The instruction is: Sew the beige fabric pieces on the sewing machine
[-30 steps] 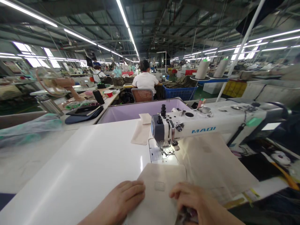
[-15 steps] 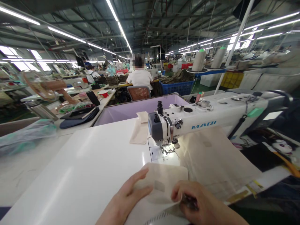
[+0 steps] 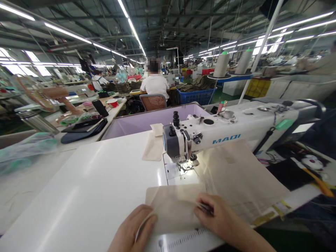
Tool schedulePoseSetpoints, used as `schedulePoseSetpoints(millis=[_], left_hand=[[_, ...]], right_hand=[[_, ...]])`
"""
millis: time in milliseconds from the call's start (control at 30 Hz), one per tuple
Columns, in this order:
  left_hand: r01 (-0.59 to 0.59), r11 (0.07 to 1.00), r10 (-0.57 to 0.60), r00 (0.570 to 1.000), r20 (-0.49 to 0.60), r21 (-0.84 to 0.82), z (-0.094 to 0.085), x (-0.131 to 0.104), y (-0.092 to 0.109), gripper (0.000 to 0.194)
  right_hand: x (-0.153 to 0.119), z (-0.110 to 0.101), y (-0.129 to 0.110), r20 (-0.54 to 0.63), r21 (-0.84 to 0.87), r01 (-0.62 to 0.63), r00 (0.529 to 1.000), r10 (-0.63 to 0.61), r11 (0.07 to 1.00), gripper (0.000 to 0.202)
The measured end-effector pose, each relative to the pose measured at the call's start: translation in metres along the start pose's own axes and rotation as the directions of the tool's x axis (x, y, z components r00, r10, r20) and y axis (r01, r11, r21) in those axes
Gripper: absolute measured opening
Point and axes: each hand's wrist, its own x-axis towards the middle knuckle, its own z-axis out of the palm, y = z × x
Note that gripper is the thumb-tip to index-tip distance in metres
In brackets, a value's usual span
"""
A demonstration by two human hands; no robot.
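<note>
A beige fabric piece (image 3: pixel 173 206) lies across the front of the white sewing table, just before the needle area of a white MAQI sewing machine (image 3: pixel 225 136). My left hand (image 3: pixel 136 225) pinches its left edge, which curls up between thumb and fingers. At its right edge, my right hand (image 3: pixel 217 213) is closed on the fabric. A small dark tool, mostly hidden, also sits in the right hand's fingers. Below the fabric a printed ruler scale (image 3: pixel 183 239) shows on the table. The presser foot (image 3: pixel 186 166) is lit and apart from the piece.
A larger beige panel (image 3: pixel 236 175) lies under the machine arm. Another small beige piece (image 3: pixel 153 147) rests left of the machine head. Behind the table is a lilac bin (image 3: pixel 131 122). A co-worker (image 3: pixel 154 84) sits further back; thread cones (image 3: pixel 222 64) stand to the right.
My left hand has gone from lying spread over the fabric to pinching its left edge. The fabric has turned and spread flatter, and my right hand has shifted slightly up along its right edge.
</note>
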Motion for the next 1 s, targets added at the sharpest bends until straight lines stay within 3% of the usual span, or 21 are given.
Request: schedulePoseSetpoints(millis=[100,167,233,367,433,600,1000], left_hand=[[0.212,0.977,-0.212,0.977,-0.026,0.007,0.004,0.007,-0.006,0.040],[0.250,0.968,-0.250,0.968,-0.024,0.029,0.006,0.009,-0.011,0.038],[0.283,0.957,-0.283,0.959,-0.006,0.064,0.007,0.008,-0.014,0.037],[0.383,0.916,-0.387,0.922,0.013,0.123,0.009,0.003,-0.011,0.036],[0.396,0.911,-0.401,0.916,0.019,0.117,0.008,0.001,-0.008,0.036],[0.355,0.934,-0.354,0.935,-0.031,0.042,0.003,-0.002,-0.002,0.031],[0.468,0.881,-0.473,0.877,-0.088,-0.077,0.001,-0.006,-0.001,0.028]], right_hand=[[0.004,0.010,0.007,-0.213,0.213,-0.104,0.966,0.150,0.972,0.022],[0.002,0.016,0.010,-0.318,0.306,-0.109,0.925,0.209,0.946,0.031],[-0.002,0.020,0.014,-0.367,0.325,-0.070,0.910,0.194,0.943,0.028],[-0.008,0.021,0.020,-0.268,0.177,-0.018,0.961,0.066,0.984,0.007],[-0.007,0.019,0.022,-0.224,0.073,0.007,0.975,0.009,0.997,0.014],[0.000,0.012,0.020,-0.208,-0.093,0.025,0.977,-0.044,0.995,0.024],[-0.006,0.018,0.022,-0.265,-0.199,0.036,0.960,-0.090,0.979,0.025]])
